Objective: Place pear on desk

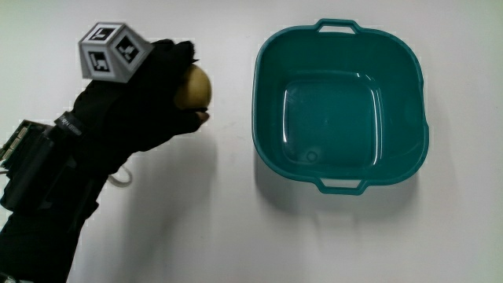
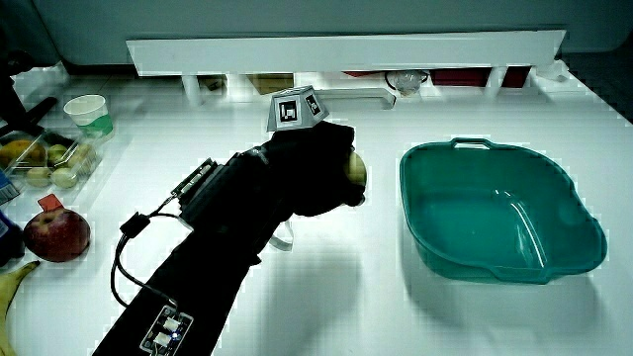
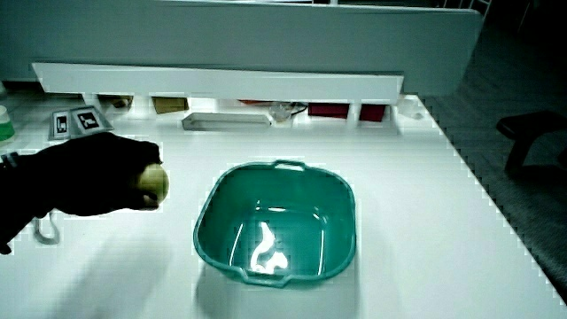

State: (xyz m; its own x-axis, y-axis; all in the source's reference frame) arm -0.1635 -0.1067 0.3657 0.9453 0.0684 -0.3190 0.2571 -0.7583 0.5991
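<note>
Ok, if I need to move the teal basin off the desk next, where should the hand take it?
Judging by its shape, grip a loop handle on the teal basin: the one nearer the person, from above. The basin sits upright and empty, and the handle juts past the rim. The hand first has to release the pear.

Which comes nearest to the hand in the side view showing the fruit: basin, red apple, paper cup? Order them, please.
Measured from the hand, holding the pear:
1. Basin, on the table beside the hand, nearest.
2. Paper cup, near the table's edge, and red apple, nearer the person than the cup: too close to rank.
</note>
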